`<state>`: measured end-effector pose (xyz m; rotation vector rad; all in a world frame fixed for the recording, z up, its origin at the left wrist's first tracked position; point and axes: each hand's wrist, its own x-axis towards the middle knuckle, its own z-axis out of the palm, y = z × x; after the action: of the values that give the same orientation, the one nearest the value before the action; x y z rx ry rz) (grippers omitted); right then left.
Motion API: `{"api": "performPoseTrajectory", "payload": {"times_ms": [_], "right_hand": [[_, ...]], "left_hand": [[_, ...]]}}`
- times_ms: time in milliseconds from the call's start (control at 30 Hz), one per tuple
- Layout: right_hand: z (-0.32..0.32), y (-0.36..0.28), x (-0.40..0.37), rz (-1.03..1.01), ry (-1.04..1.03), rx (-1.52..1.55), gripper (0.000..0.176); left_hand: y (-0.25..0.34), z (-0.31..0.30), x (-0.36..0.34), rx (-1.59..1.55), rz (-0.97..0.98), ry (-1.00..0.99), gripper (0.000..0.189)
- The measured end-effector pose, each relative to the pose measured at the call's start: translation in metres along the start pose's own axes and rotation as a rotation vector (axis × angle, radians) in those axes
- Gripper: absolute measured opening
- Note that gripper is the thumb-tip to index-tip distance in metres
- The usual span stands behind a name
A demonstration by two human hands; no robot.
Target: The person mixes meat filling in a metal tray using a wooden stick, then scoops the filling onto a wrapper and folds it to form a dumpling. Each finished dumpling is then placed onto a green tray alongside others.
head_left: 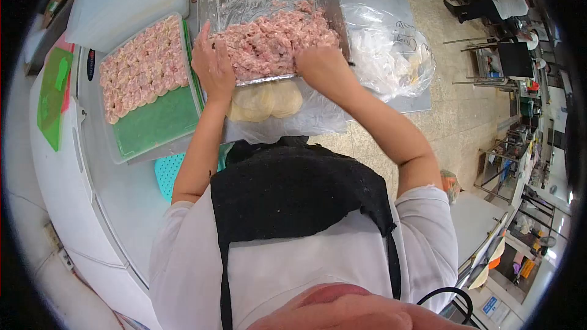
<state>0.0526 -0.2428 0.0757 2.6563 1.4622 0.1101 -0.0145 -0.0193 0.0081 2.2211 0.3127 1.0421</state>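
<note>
Pink minced meat (263,43) fills the near part of a metal tray (333,0). My left hand (212,64) is at the tray's left edge, fingers apart and pointing away from me, with bits of meat on them. At the tray's right side, my right hand (321,66) is curled down against the meat; its fingertips are hidden. Round pale dough sheets (269,101) lie just in front of the tray on clear plastic. To the left, a plastic container (122,156) with a green base holds rows of small meat-filled pieces (147,64).
Stacked translucent lids or trays (131,3) stand at the back left. A clear plastic bag (391,55) lies right of the metal tray. A turquoise perforated item (170,174) is by my left forearm. People (510,6) and shelving are far right.
</note>
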Motion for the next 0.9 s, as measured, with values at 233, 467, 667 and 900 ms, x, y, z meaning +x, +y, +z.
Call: {"api": "performPoseTrajectory", "payload": {"times_ms": [233,467,667,900], "right_hand": [[-0.065,0.070,0.015,0.172,-0.317,-0.140,0.032],[0.047,0.079,0.054,0.144,0.064,-0.041,0.017],[-0.047,0.077,0.022,0.118,-0.189,-0.191,0.016],[0.023,0.132,0.050,0.092,0.071,-0.171,0.017]], "left_hand": [[-0.004,0.001,-0.003,0.050,-0.039,0.008,0.049],[0.000,-0.003,-0.002,0.025,-0.040,-0.006,0.050],[0.001,-0.004,-0.002,0.009,-0.044,-0.016,0.051],[0.001,-0.002,-0.002,0.042,-0.036,0.009,0.050]]}}
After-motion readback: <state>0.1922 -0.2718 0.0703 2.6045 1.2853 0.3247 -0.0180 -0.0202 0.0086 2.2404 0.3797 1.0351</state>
